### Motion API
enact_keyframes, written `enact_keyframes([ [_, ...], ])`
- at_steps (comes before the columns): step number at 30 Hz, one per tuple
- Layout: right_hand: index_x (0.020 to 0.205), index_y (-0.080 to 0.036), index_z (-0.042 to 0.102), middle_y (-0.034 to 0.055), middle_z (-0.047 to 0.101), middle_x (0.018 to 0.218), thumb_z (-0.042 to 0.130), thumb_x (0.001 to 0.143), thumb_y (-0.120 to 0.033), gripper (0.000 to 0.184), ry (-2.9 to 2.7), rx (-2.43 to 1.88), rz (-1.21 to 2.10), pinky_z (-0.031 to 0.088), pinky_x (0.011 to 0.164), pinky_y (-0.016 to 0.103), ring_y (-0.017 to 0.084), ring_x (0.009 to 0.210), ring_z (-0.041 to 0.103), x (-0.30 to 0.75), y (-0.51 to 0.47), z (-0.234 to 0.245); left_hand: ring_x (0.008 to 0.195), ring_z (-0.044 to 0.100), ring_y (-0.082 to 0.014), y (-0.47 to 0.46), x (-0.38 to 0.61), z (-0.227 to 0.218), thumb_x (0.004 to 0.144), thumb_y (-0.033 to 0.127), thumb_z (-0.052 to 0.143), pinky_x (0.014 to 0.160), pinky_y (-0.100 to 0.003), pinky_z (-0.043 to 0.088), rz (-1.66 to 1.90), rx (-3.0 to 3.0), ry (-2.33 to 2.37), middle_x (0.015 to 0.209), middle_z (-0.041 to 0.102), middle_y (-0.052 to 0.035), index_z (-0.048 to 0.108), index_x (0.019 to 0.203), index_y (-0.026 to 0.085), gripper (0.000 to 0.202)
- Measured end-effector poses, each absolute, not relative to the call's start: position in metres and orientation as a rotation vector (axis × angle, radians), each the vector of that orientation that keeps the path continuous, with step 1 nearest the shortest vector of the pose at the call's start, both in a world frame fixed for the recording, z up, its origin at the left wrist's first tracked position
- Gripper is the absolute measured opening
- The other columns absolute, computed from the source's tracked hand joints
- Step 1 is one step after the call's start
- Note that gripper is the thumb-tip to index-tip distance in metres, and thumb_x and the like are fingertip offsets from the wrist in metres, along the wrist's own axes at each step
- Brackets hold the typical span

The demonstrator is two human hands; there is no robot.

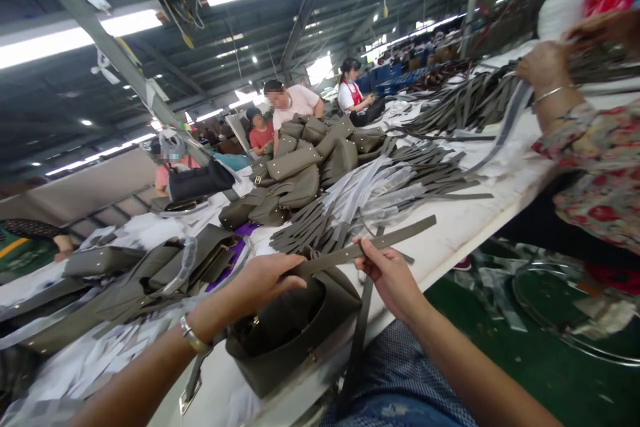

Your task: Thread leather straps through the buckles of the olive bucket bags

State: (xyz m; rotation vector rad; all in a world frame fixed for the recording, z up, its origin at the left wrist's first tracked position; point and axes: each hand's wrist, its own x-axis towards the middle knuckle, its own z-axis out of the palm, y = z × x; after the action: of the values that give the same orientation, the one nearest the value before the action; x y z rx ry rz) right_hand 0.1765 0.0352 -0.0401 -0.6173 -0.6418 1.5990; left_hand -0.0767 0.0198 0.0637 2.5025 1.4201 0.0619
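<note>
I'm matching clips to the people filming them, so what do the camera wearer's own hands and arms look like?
The left hand and right hand are ungloved, and no sleeve shows on either forearm. A shiny, metal-looking band circles the left wrist; the right wrist is bare.

At seven o'clock the left hand [270, 279] hides one end of the strap [336, 258] and part of the bag [285, 357]. A floral sleeve [595, 177] at three o'clock is cut off; distant figures [415, 53] at one o'clock are too small to tell.
</note>
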Motion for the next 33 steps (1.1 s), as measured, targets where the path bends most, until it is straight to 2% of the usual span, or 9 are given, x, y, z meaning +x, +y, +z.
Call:
enact_keyframes([
  [4,0.096,-0.016,0.077,0.0043,0.072,0.07,0.077,0.076,-0.045,0.035,-0.7,-0.631,1.678,0.054,0.065,0.021,0.012,0.063,0.064,0.15,0.031,-0.038,0.078,0.065,-0.0169,0.026,-0.06,0.054,0.101,0.037,0.031,0.073,-0.025,0.043,0.3,2.494,1.454,0.092,0.072,-0.0044,0.066,0.111,0.02,0.04],
  [6,0.1,-0.016,0.076,0.0044,0.072,0.072,0.076,0.077,-0.045,0.037,-0.758,-0.609,1.713,0.054,0.067,0.023,0.013,0.066,0.066,0.138,0.029,-0.037,0.074,0.063,-0.0163,0.029,-0.043,0.056,0.101,0.039,0.03,0.068,-0.025,0.041,0.366,2.52,1.498,0.085,0.071,-0.0037,0.067,0.1,0.019,0.042],
  [10,0.102,-0.016,0.075,0.0036,0.071,0.074,0.078,0.075,-0.044,0.039,-0.803,-0.569,1.689,0.053,0.066,0.02,0.011,0.066,0.064,0.143,0.032,-0.035,0.071,0.061,-0.0163,0.035,-0.027,0.061,0.097,0.05,0.042,0.064,-0.025,0.036,0.241,2.591,1.551,0.078,0.068,-0.0016,0.066,0.088,0.02,0.04],
  [16,0.089,-0.015,0.075,0.0004,0.065,0.066,0.082,0.073,-0.043,0.032,-0.508,-0.569,1.599,0.05,0.054,0.014,0.007,0.057,0.056,0.19,0.049,-0.043,0.064,0.055,-0.013,0.04,-0.054,0.062,0.099,0.05,0.039,0.061,-0.025,0.031,0.128,2.599,1.558,0.068,0.063,0.0007,0.06,0.071,0.018,0.048],
  [24,0.096,-0.013,0.074,0.0018,0.068,0.066,0.08,0.074,-0.042,0.037,-0.525,-0.573,1.623,0.052,0.06,0.013,0.007,0.06,0.06,0.173,0.044,-0.041,0.065,0.057,-0.0167,0.032,-0.042,0.061,0.1,0.053,0.03,0.058,-0.028,0.027,0.064,2.584,1.742,0.069,0.066,-0.0039,0.062,0.074,0.018,0.054],
  [27,0.096,-0.012,0.074,0.0025,0.069,0.065,0.081,0.074,-0.041,0.037,-0.535,-0.53,1.651,0.052,0.059,0.013,0.007,0.059,0.061,0.169,0.042,-0.034,0.074,0.063,-0.0212,0.033,-0.036,0.064,0.099,0.055,0.03,0.062,-0.028,0.032,0.03,2.591,1.84,0.08,0.07,-0.0073,0.066,0.087,0.019,0.053],
  [30,0.096,-0.014,0.075,0.0006,0.068,0.063,0.081,0.074,-0.04,0.035,-0.512,-0.488,1.637,0.052,0.058,0.012,0.006,0.057,0.06,0.168,0.042,-0.028,0.085,0.065,-0.0226,0.033,-0.028,0.07,0.098,0.053,0.033,0.069,-0.029,0.038,0.082,2.523,1.764,0.092,0.072,-0.0065,0.066,0.102,0.022,0.046],
  [33,0.093,-0.015,0.075,0.0008,0.068,0.064,0.079,0.076,-0.042,0.032,-0.606,-0.484,1.649,0.053,0.06,0.014,0.007,0.057,0.061,0.162,0.041,-0.024,0.081,0.065,-0.0191,0.031,-0.015,0.075,0.101,0.048,0.029,0.071,-0.027,0.041,0.256,2.383,1.582,0.088,0.072,-0.0038,0.065,0.096,0.021,0.045],
])
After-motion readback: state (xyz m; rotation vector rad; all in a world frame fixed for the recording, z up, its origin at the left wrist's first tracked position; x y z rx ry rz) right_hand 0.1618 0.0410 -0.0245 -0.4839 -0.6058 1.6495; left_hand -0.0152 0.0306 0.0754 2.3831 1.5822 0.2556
